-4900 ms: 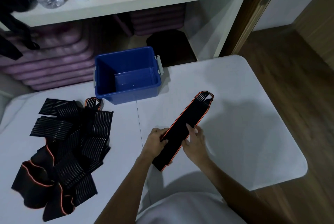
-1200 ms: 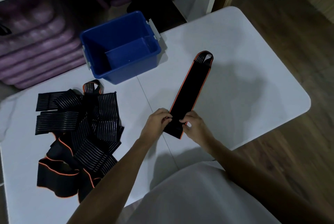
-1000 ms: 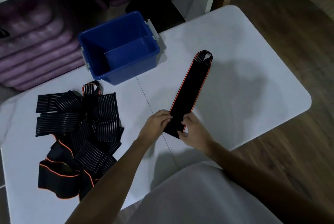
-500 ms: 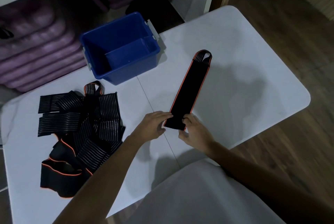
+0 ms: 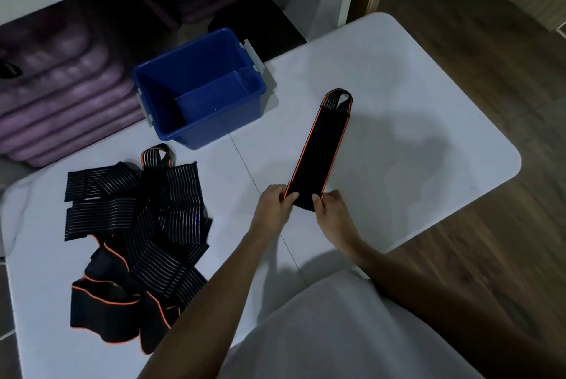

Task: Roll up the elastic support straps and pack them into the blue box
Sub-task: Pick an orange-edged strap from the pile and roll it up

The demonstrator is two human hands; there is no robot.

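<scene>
A black elastic strap with orange edges lies stretched out on the white table, its loop end pointing away from me. My left hand and my right hand pinch the near end, which is curled over into the start of a roll. The blue box stands open at the table's far edge with nothing in it. A heap of several more black straps lies on the left of the table.
White shelving behind the table holds stacked purple mats. A dark round object sits behind the box. Wooden floor runs along the right, past the table's rounded corner.
The near end of the strap has been folded over and rolled a little toward the loop end, so the flat part is shorter. My hands moved forward with it.
</scene>
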